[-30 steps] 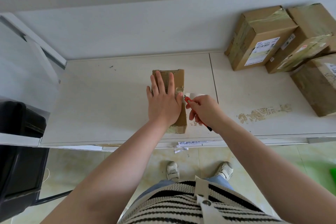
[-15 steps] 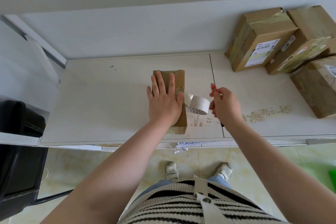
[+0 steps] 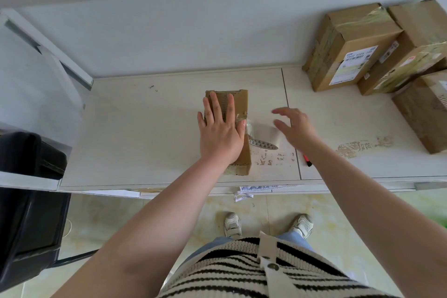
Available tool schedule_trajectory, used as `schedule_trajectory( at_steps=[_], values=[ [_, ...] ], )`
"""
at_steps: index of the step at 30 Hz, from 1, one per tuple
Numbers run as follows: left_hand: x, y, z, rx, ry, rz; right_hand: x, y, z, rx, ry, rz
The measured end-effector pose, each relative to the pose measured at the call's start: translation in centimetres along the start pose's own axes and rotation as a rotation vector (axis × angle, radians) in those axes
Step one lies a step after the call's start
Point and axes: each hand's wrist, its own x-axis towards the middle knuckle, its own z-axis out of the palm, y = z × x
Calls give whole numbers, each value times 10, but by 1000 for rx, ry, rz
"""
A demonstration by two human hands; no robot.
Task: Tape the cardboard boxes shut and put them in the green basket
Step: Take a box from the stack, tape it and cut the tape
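Pressure from the left hand [image 3: 221, 133] keeps the small cardboard box [image 3: 238, 113] flat and steady on the worktop [image 3: 145, 128]; its fingers lie straight and spread over the box top, the thumb near the strip of tape [image 3: 242, 117] crossing the lid, probably to hold that strip down while it is smoothed or cut. The tape roll [image 3: 264, 136] lies just beside the box on its right, a short length running from it to the lid, so it stays tethered; the right hand [image 3: 296, 128] hovers above it with fingers spread and relaxed, holding nothing, seemingly about to take the roll. A red-and-black cutter [image 3: 307, 160] rests on the worktop under the right wrist, within reach for severing the tape. Several larger boxes [image 3: 350, 43] stand stacked at the far right, well apart; only a green patch [image 3: 444, 221] shows at the frame's right edge, perhaps the basket.
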Motion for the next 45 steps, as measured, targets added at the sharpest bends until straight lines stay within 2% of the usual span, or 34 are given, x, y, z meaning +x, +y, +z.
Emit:
schedule_trajectory(
  at_steps=[2,4,7,10,15,20,28,31,33,35,37,42,45],
  values=[
    [0,0,0,-2,3,1,5,-23,1,52,-222,-129],
    [0,0,0,-11,10,1,9,-37,3,108,-353,-121],
    [0,-1,1,-13,22,-1,8,-39,3,266,-409,-71],
    [0,-1,1,-15,18,-2,4,-36,2,242,-434,-86],
    [0,0,2,-10,23,-4,2,-34,-1,206,-304,-30],
    [-1,0,1,-6,17,-8,1,-37,1,20,-201,0],
    [-2,1,0,-15,6,1,-1,-42,1,90,-174,59],
    [-2,0,-1,-9,9,4,4,-43,9,-11,-193,96],
    [-1,-1,-1,-9,-2,-6,0,-29,7,-105,-164,206],
    [0,-1,1,2,1,-12,-8,-5,-2,-10,-136,312],
    [0,-1,3,15,7,-8,-17,10,-12,125,-84,336],
    [2,-3,-3,-7,-20,24,-24,-10,-20,356,-16,247],
    [5,-5,-11,-96,-57,50,-35,-25,-23,447,23,168]
  ],
)
